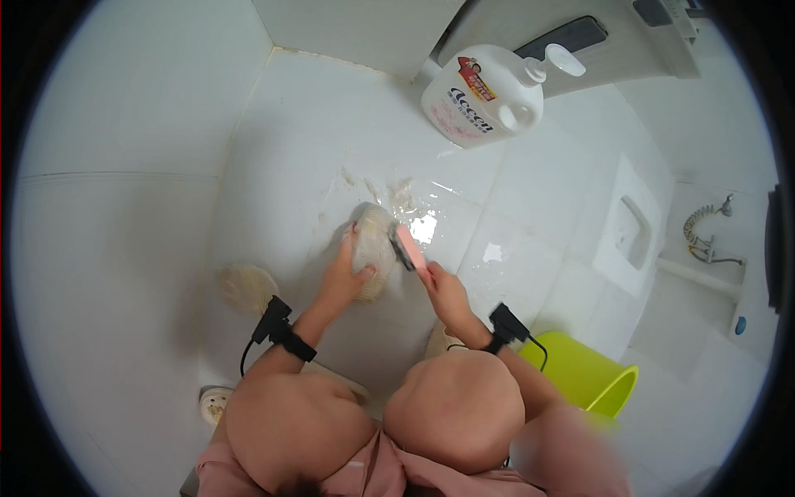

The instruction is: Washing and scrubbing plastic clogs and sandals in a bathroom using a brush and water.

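My left hand (pixel 348 267) grips a wet, cream-coloured shoe (pixel 374 239) just above the white tiled floor (pixel 292 155), thumb across its near part. Ribbing shows along the shoe's near end. In my right hand (pixel 447 292) is the handle of a pink scrubbing brush (pixel 410 247). Its dark bristles face the shoe's right side, close to or touching it. A second cream shoe (pixel 247 287) lies on the floor to the left, near the wall.
A white Accen pump bottle (pixel 484 96) stands at the upper right, by a dark phone (pixel 565 36) on a grey surface. Right of me lies a lime-green bucket (pixel 571 366) on its side. Farther right are a squat toilet (pixel 627 230) and a coiled hose (pixel 697 220). Murky water (pixel 404 194) wets the floor.
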`<action>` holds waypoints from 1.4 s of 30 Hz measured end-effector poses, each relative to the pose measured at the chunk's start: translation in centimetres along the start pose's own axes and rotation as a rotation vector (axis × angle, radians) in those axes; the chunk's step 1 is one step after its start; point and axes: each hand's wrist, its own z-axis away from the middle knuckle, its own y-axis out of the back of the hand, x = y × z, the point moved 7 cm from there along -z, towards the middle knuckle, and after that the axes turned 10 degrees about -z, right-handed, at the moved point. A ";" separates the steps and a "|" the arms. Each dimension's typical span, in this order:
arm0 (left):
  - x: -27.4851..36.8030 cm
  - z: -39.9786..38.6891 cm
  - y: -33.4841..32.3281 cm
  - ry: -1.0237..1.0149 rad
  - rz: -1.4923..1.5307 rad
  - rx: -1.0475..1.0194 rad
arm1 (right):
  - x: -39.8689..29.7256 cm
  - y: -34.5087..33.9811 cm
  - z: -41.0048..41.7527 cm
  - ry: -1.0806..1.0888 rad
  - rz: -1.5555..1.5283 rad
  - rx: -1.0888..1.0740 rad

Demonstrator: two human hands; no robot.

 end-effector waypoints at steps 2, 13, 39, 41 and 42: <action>0.6 -0.2 1.0 0.043 -0.047 0.037 | 0.4 1.5 1.1 -0.073 -0.060 -0.022; 4.2 0.5 1.5 -0.462 -0.970 0.049 | -2.5 4.4 -2.4 -0.049 -0.257 0.101; 4.4 -6.3 3.0 -0.617 -0.935 -0.101 | 0.0 2.2 -4.2 0.009 -0.093 -0.069; 4.4 -5.0 3.4 -0.346 -0.918 0.029 | 2.3 2.3 -2.4 -0.217 -0.326 -0.050; 3.4 -4.5 5.1 -0.077 -0.902 0.157 | 1.9 2.1 -2.7 -0.217 -0.330 -0.057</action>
